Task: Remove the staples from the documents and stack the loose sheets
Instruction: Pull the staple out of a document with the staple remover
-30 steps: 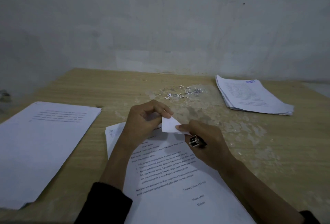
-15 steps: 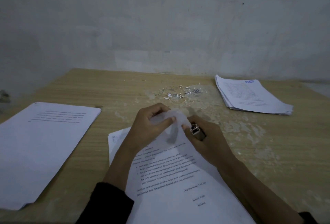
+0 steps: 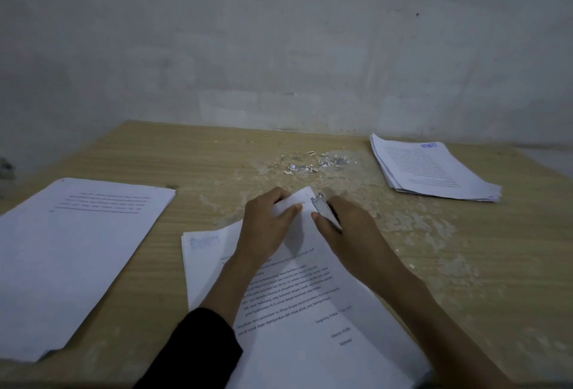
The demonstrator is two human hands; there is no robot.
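The table [image 3: 201, 159] is wood-grained and matt, its finish worn to pale, rough patches near the middle. The document [image 3: 310, 326] is plain matt white paper. The staple remover [image 3: 319, 204] is bright bare metal, and the loose staples [image 3: 336, 160] glint likewise. The wall [image 3: 279, 47] is dull, blotchy plaster, and the sleeve [image 3: 198, 351] is black cloth.

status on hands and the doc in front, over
Left hand pinches document at folded top corner. Right hand holds staple remover at that corner. Nothing blocking; staple not visible.

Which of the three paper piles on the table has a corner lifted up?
The middle document: the left hand pinches its raised top corner. The left stack and the far right stack lie flat, untouched.
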